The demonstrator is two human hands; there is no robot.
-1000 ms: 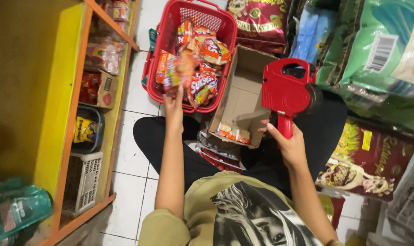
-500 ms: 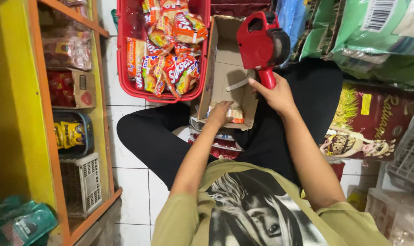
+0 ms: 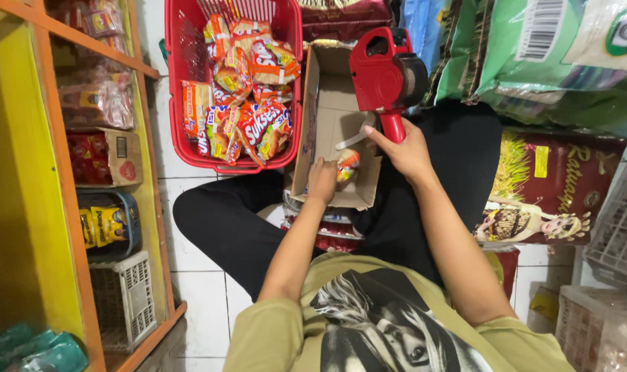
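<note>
I sit on a tiled floor with an open cardboard box point(image 3: 327, 120) on my lap. My left hand point(image 3: 321, 180) reaches into the box's near end and touches a small orange snack packet point(image 3: 348, 165) lying there. My right hand point(image 3: 404, 150) grips the handle of a red price-label gun point(image 3: 386, 72), held upright over the box's right edge. Just left of the box stands a red plastic basket point(image 3: 182, 83) filled with several orange and red snack packets point(image 3: 248, 103).
A yellow and orange shelf unit point(image 3: 58, 172) with packets, a small box and baskets runs along the left. Large green sacks point(image 3: 548, 55) and a dark red rice sack point(image 3: 548, 186) crowd the right. White crates point(image 3: 617, 220) stand at far right.
My left hand left the basket, where it held a packet, and came down into the cardboard box. The label gun stayed in my right hand.
</note>
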